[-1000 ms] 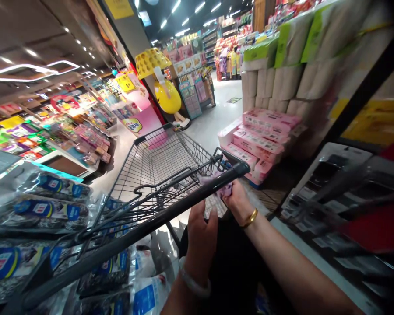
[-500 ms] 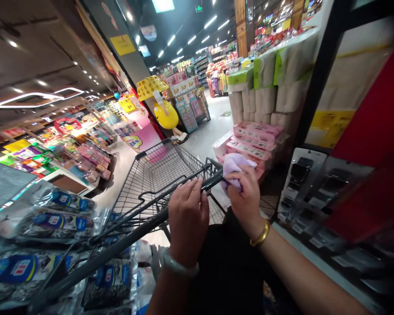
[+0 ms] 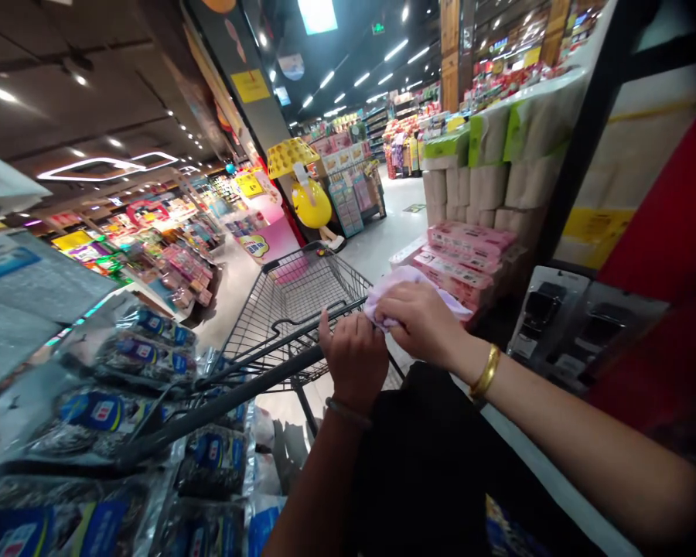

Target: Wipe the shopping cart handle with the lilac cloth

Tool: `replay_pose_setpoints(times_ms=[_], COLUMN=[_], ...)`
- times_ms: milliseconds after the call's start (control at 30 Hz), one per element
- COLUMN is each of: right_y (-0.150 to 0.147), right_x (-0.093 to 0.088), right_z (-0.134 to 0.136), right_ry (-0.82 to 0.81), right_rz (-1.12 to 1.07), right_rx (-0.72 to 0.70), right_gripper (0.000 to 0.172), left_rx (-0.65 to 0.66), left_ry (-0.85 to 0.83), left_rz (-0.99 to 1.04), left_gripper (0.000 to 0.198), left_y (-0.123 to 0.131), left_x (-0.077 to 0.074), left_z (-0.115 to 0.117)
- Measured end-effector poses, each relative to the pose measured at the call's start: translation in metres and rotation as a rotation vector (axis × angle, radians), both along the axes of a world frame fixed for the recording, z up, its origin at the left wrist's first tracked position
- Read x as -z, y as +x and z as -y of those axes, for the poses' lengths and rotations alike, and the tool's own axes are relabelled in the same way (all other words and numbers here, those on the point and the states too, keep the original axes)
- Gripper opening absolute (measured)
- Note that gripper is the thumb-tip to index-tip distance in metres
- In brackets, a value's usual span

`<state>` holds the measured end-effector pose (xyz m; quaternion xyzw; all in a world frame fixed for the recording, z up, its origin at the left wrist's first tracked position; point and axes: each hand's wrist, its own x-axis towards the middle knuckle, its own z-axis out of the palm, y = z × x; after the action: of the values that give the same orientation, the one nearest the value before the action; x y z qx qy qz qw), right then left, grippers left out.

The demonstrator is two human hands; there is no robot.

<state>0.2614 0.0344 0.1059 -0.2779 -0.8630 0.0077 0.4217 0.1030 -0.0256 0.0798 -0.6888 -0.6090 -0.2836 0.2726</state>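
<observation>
To the left of the dark grey, wire-mesh shopping cart (image 3: 310, 282), glossy transparent plastic packs with blue labels (image 3: 145, 352) are displayed. A dark grey, tubular handle bar (image 3: 255, 389) is carried at the cart's near end. Beyond the cart, a yellow, egg-shaped figure (image 3: 312, 205) is seen. The left hand (image 3: 356, 357) is laid over the cart's bar with its fingers bent (the outermost is raised); whether they are closed beneath cannot be told. At the right end of the cart's bar, a crumpled lilac cloth (image 3: 406, 278) is gripped by the bent fingers of the right hand (image 3: 422, 316). To the right of the cart, oblong pink packages (image 3: 464, 259) are stacked.
</observation>
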Motion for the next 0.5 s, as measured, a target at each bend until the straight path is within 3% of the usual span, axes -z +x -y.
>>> replay_pose_setpoints(times_ms=[67, 200, 367, 500], right_y=[0.0, -0.006, -0.024, -0.034], right_x=[-0.011, -0.028, -0.038, -0.034], right_z=[-0.003, -0.02, -0.058, -0.068], right_ry=[-0.007, -0.12, -0.194, -0.2], right_rz=[0.098, 0.167, 0.366, 0.379], right_rx=[-0.01, 0.098, -0.205, -0.135], right_gripper=[0.02, 0.022, 0.025, 0.026], left_rx=[0.004, 0.065, 0.089, 0.118], left_ry=[0.03, 0.054, 0.111, 0.094], left_rz=[0.034, 0.076, 0.08, 0.092], left_gripper=[0.017, 0.018, 0.019, 0.019], left_y=[-0.002, -0.008, -0.018, -0.026], left_x=[0.002, 0.005, 0.008, 0.008], left_z=[0.003, 0.007, 0.012, 0.018])
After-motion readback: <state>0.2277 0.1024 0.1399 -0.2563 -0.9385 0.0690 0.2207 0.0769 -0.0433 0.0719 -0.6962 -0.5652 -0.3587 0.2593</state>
